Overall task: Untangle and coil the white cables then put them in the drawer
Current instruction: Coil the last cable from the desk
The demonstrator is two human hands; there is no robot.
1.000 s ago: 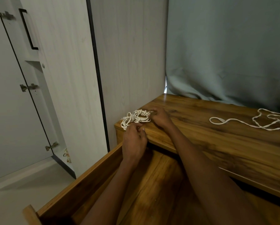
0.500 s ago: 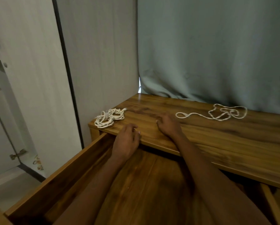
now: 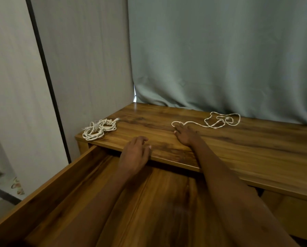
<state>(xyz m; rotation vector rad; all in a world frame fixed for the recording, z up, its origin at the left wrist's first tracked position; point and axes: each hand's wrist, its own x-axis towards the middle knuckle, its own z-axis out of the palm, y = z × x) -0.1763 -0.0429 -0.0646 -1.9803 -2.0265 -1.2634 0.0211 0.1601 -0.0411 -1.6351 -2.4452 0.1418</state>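
On the far side: your grey-green curtain (image 3: 220, 56) hangs down behind the wooden tabletop (image 3: 238, 148), its hem meeting the back edge.
Left wall: pale wood-grain wardrobe panels (image 3: 81, 59) with a dark vertical strip stand against the tabletop's left end.
Drawer: the drawer (image 3: 47, 191) is pulled out wide beneath you, and both your forearms cross above its floor.
Loose cable: the uncoiled white cable (image 3: 218, 120) sprawls near the curtain, one end looping back toward your right hand.
Coiled cable: the coiled white cable (image 3: 99, 129) sits bundled on the tabletop's left front corner, not in the drawer.
Right hand: your right hand (image 3: 186, 135) lies flat, fingers spread, fingertips at the loose cable's near loop; gripping nothing.
Left hand: your left hand (image 3: 135, 152) rests on the front edge, fingers loosely bent, holding nothing, well clear of the coil.
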